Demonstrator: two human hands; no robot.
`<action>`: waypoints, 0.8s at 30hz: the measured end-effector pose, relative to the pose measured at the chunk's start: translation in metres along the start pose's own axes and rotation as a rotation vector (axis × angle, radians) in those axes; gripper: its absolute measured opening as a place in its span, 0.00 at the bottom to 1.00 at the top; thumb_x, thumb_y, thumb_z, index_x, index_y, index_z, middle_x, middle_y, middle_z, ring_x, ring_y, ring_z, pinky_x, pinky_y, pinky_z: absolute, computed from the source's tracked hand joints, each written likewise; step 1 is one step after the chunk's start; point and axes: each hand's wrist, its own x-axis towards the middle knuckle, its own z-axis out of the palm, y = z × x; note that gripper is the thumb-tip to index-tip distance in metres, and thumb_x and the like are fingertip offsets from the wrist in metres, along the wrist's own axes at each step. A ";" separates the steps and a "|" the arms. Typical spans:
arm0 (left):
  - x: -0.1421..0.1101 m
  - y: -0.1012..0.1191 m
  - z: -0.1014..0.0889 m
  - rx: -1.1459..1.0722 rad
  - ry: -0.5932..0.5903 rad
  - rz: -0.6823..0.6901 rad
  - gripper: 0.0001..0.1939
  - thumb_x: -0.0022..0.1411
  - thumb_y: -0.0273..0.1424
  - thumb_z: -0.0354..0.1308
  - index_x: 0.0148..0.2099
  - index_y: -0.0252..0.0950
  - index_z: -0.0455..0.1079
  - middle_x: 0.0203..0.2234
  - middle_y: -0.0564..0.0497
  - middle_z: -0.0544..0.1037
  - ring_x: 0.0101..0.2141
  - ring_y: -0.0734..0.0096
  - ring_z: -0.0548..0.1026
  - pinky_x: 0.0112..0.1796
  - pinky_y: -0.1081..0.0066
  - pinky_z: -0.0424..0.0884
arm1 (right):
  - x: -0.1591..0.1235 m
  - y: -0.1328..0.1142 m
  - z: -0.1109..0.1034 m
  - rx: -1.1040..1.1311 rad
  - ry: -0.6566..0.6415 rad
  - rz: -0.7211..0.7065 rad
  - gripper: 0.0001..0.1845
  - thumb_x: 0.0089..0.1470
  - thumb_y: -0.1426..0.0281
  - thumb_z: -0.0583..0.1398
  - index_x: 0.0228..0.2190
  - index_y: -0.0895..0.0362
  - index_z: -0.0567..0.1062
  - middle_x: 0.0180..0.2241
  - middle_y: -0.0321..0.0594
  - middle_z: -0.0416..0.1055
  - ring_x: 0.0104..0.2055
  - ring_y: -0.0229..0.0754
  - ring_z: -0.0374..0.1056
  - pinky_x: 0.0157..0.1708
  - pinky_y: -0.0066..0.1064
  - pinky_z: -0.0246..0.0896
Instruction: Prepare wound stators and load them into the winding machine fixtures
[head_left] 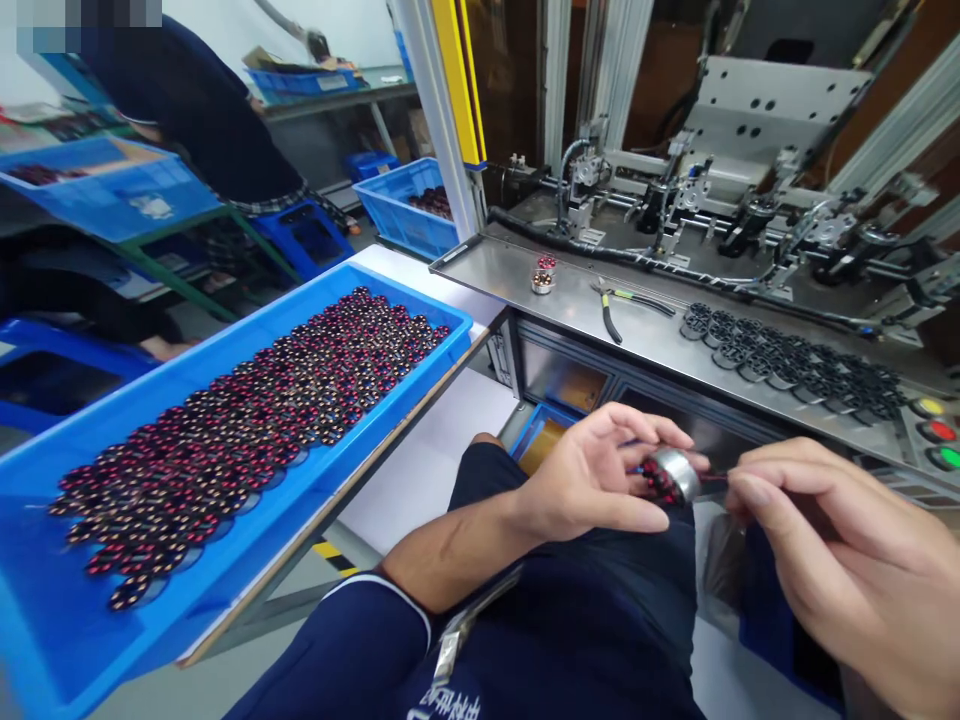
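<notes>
My left hand (581, 480) is curled around a wound motor stator (679, 474), which has a silver metal rim and dark red windings. It is held above my lap, tilted on its side. My right hand (847, 540) pinches thin reddish wires (716, 478) between thumb and forefinger, just to the right of the stator. The wire ends are hidden by my fingers. On the left, a long blue tray (247, 560) holds rows of similar stators (285, 390) with red and copper-coloured windings.
Ahead is a machine's metal bench (487, 265) with two small wound parts (543, 280), green-handled cutters (609, 310) and many black round parts (787, 355). Push buttons (937, 431) sit at right. A yellow post (459, 80) stands ahead. A co-worker (195, 110) bends near blue bins (112, 190) at left.
</notes>
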 end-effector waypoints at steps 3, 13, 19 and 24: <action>0.007 0.000 -0.003 -0.038 0.031 0.004 0.25 0.43 0.36 0.78 0.41 0.39 0.69 0.41 0.49 0.80 0.53 0.58 0.77 0.52 0.61 0.73 | 0.000 0.003 -0.001 0.128 -0.039 -0.033 0.06 0.61 0.76 0.60 0.33 0.52 0.75 0.30 0.36 0.75 0.31 0.38 0.73 0.28 0.29 0.67; 0.011 -0.004 -0.010 -0.038 -0.287 -0.451 0.27 0.58 0.50 0.64 0.50 0.35 0.71 0.34 0.45 0.81 0.31 0.63 0.83 0.32 0.68 0.78 | -0.008 0.008 -0.001 0.122 -0.036 0.047 0.08 0.58 0.75 0.61 0.34 0.49 0.75 0.30 0.37 0.74 0.29 0.42 0.72 0.25 0.34 0.63; 0.003 -0.010 0.001 0.171 0.088 0.020 0.26 0.45 0.27 0.76 0.45 0.37 0.69 0.42 0.49 0.77 0.37 0.70 0.80 0.39 0.70 0.78 | -0.003 0.009 0.007 0.073 0.046 0.094 0.06 0.61 0.72 0.61 0.31 0.51 0.75 0.29 0.35 0.74 0.28 0.38 0.69 0.28 0.33 0.62; 0.006 -0.011 -0.001 0.296 0.149 0.213 0.19 0.48 0.27 0.75 0.41 0.36 0.74 0.42 0.49 0.77 0.42 0.70 0.78 0.46 0.69 0.75 | -0.010 0.006 0.022 0.231 0.195 0.226 0.07 0.59 0.73 0.64 0.29 0.53 0.76 0.27 0.35 0.71 0.29 0.36 0.67 0.29 0.30 0.60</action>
